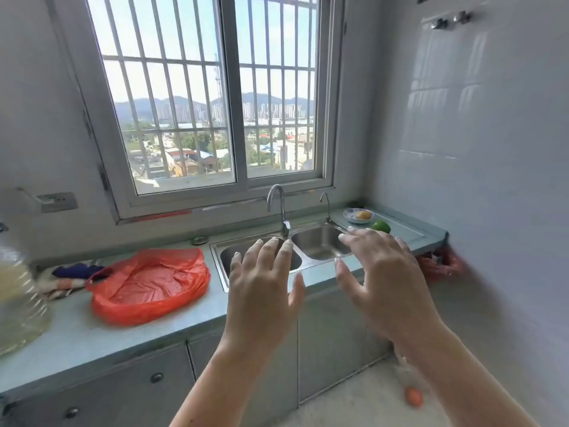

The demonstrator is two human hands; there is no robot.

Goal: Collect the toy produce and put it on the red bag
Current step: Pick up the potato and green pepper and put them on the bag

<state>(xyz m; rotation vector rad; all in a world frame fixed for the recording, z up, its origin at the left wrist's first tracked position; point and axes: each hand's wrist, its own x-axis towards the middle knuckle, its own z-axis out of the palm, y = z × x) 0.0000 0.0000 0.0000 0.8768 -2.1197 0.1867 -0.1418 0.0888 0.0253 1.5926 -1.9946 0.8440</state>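
Red plastic, crumpled and lying open, the red bag sits on the grey counter, left of the double steel sink. In the head view both hands are raised before the sink, backs toward the camera, holding nothing. The left hand has straight, spread fingers over the left basin. The right hand is spread too, its fingertips near a green toy fruit on the counter's right end. Just behind that, a yellow toy piece lies in a small dish. A blurred orange piece lies on the floor.
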